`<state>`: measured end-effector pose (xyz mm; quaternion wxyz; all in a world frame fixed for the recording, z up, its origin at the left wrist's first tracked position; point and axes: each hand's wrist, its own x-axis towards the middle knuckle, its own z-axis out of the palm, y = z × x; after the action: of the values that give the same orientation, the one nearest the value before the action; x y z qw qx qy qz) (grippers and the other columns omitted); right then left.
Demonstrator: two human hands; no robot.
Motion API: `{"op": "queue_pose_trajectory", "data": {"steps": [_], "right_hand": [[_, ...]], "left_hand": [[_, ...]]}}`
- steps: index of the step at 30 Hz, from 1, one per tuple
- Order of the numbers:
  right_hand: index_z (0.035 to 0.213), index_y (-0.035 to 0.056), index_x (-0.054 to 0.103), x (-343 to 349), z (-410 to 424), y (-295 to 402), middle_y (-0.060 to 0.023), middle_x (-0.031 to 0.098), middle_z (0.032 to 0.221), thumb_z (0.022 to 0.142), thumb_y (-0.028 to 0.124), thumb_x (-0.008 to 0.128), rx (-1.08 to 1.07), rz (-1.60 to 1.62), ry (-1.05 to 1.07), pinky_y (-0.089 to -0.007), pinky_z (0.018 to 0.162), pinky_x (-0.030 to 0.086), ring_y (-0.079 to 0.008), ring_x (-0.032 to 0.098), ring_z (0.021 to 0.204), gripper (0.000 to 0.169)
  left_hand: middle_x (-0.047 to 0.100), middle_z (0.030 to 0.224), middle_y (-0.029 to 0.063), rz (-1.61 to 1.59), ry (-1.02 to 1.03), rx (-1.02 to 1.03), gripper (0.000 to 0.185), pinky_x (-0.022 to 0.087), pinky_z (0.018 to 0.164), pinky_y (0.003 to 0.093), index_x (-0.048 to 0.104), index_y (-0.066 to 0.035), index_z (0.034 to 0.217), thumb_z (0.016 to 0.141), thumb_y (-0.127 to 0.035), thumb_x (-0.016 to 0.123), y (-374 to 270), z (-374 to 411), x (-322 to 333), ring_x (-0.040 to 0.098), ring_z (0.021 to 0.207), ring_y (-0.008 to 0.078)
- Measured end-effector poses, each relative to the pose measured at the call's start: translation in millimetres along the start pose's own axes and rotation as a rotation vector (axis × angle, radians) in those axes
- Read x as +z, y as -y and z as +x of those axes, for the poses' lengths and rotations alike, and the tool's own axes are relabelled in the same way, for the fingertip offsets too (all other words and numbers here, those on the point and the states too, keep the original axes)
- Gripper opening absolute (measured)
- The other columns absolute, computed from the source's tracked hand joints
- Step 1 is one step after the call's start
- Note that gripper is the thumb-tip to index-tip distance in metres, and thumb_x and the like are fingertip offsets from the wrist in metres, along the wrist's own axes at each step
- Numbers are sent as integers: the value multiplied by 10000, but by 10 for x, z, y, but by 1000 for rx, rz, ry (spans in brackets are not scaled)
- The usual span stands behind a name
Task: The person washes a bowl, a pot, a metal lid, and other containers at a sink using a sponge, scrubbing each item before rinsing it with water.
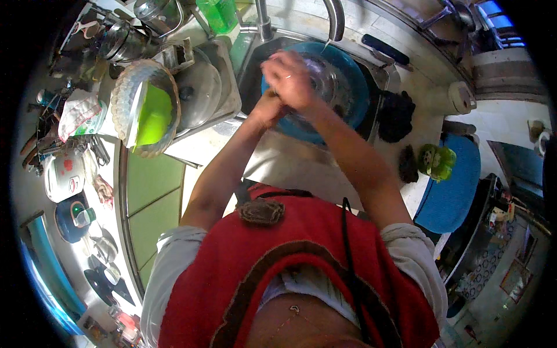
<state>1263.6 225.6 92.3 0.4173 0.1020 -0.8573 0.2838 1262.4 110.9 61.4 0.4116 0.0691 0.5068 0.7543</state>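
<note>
Both hands meet over the left part of a blue plastic basin (363, 82) that sits in a steel sink (248, 93). My left hand (270, 106) is lower, its fingers largely covered by my right hand (289, 78), which is blurred and wears a ring or similar shiny band. Whether anything lies between the hands cannot be told. A thin stream of water falls from the curved metal faucet (335, 21) into the basin, where the water is rippled and a dark thing shows under it.
Left of the sink stand a drying tray (233, 98) with a glass lid (198, 89) and a scalloped bowl (122, 104) holding a green bowl (154, 115). Right are a black cloth (396, 115), a dark-handled knife (385, 49), a green container (437, 162) and a blue mat (457, 187).
</note>
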Motion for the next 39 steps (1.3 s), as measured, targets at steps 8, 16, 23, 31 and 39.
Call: {"op": "queue_pose_trajectory", "data": {"steps": [8,16,23,31,39], "right_hand": [[778,34,588,-220,-119,-586,-147,588,746,721,197,631,543,17,-90,-375,627,453,-312,567,690,178],[765,36,605,-383,-36,-327,-105,585,761,711,143,648,316,110,49,-320,636,458,-240,581,696,127],[824,85,612,-303,109,-298,-114,585,830,695,197,664,206,40,62,-368,651,461,-300,572,758,178],[952,65,582,-209,27,9,-141,527,1020,711,166,660,-70,36,31,-388,812,425,-322,517,951,273],[830,41,555,-150,-291,-91,-124,548,913,688,100,653,319,248,-266,-391,806,399,-290,510,894,182]], "left_hand": [[596,812,9,-22,-90,127,188,357,538,228,579,-80,916,739,-57,638,104,-105,-45,499,644,95],[605,978,72,-31,179,-181,316,510,711,285,512,-19,1067,764,-61,591,-533,-105,-103,604,842,160],[600,901,33,7,55,-53,310,460,683,280,566,-48,988,695,-20,663,-259,-99,70,577,825,157],[604,979,76,-87,-6,27,312,478,743,330,530,-19,1058,758,-18,613,-91,-7,-151,586,872,196],[589,822,18,-244,-144,86,192,401,500,255,559,-72,953,769,-22,582,-111,33,-26,550,685,123]]}}
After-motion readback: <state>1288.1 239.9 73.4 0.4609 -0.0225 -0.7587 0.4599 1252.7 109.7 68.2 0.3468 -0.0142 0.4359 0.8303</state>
